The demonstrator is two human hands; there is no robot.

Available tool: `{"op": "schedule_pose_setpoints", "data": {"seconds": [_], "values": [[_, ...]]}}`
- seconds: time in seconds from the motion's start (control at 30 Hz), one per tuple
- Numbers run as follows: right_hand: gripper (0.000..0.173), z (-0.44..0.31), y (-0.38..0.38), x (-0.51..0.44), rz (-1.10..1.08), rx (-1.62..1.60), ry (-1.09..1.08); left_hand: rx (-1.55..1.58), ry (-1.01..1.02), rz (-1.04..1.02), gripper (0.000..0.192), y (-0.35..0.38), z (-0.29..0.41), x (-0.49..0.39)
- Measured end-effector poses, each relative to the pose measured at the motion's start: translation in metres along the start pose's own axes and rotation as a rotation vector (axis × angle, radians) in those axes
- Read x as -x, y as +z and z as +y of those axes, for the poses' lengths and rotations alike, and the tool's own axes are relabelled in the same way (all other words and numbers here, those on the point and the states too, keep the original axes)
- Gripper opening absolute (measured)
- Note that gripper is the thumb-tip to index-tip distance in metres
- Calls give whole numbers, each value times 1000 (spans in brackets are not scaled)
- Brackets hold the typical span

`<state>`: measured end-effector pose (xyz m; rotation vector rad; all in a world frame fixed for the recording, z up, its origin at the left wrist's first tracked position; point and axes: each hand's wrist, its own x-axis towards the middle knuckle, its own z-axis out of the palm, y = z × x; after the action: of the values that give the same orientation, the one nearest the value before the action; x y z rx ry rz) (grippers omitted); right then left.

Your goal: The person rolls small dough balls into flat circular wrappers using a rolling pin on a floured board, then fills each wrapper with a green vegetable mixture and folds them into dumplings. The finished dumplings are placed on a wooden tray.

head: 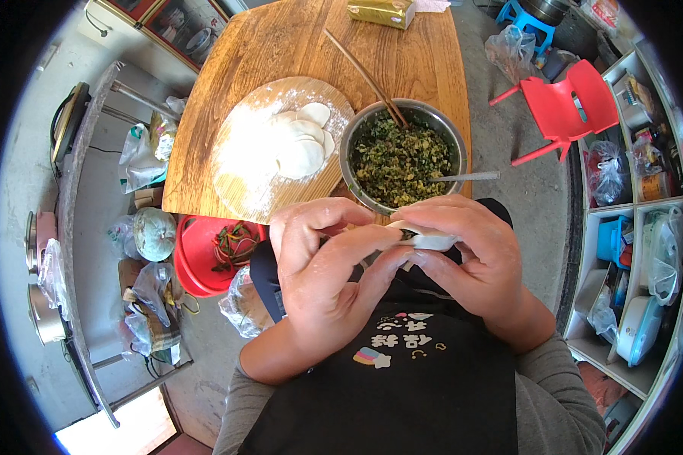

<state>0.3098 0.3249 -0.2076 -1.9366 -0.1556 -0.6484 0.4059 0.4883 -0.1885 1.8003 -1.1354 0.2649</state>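
Between the fingers of both hands is a folded dumpling [434,241], with dark filling showing at its left end. My left hand [330,267] pinches that end with thumb and forefinger. My right hand [472,256] curls around the other end, thumb below and fingers above. Just beyond my hands stands a steel bowl [346,179] of chopped green and yellow filling [401,156], with wooden chopsticks [364,74] and a metal spoon handle [467,177] leaning out of it. To its left lies a round wooden board [319,199] dusted with flour, bearing several overlapping dough wrappers [300,159].
The board and bowl are on a wooden table [284,34] with a gold tissue pack [381,12] at its far edge. A red basin [190,267] holds vegetable scraps below left. A red plastic chair [569,105] and shelves [637,207] stand to the right.
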Motion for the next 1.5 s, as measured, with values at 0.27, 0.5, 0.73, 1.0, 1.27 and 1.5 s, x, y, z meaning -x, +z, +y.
{"op": "schedule_pose_setpoints", "data": {"seconds": [0.27,0.5,0.73,1.0,1.27,1.5], "values": [[45,-4,2,4,22,-95,122,-69,43,-53,38,-5,1,-2],[45,-5,2,4,5,-121,118,-100,156,-52,33,-9,1,-5],[47,-5,4,4,2,-147,145,-113,243,-2,35,-5,-3,-6],[52,-6,2,3,-16,-161,113,-61,186,-70,35,-5,5,-14],[52,-5,3,2,-71,-107,135,-51,199,-36,35,0,-4,-12],[41,-4,6,2,89,-580,305,-6,116,115,43,-12,-8,7]]}}
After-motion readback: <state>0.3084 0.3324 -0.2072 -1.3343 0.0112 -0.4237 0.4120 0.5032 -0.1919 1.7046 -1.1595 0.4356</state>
